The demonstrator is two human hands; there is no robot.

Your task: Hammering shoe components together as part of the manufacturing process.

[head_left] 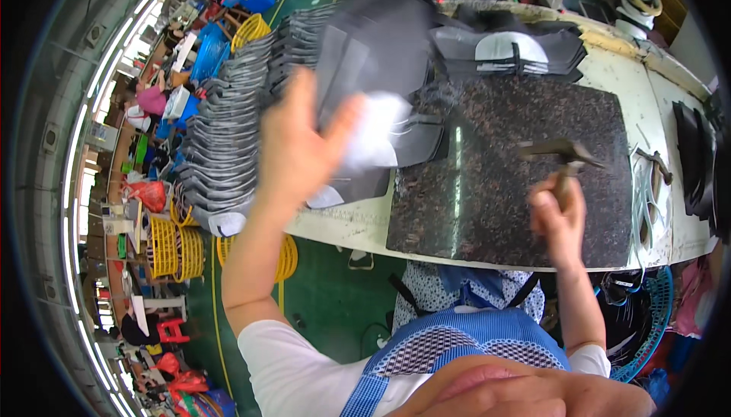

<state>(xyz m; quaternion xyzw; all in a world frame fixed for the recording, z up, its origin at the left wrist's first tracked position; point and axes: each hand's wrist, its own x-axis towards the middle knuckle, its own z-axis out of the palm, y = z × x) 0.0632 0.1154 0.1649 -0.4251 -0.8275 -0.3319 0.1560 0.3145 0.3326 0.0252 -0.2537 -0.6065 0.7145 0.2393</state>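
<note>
My right hand (560,215) is wrapped round the handle of a hammer (560,150), its metal head raised over a dark speckled stone slab (510,188). My left hand (301,143), smeared by motion, has its thumb and fingers spread apart. Beside and behind it, a flexible dark grey cut piece (377,44) is blurred too; whether the hand touches it cannot be made out. A white patch (381,127) shows blurred next to my thumb. More dark pieces (419,143) with pale patches lie under it at the slab's left edge.
Long overlapping rows of grey pieces (221,135) line the table's left side. A stack with a white half-round patch (510,47) lies beyond the slab. At right are a second hammer-like tool (655,164), pale strips (643,204) and black pieces (693,158). Yellow baskets (177,248) stand left.
</note>
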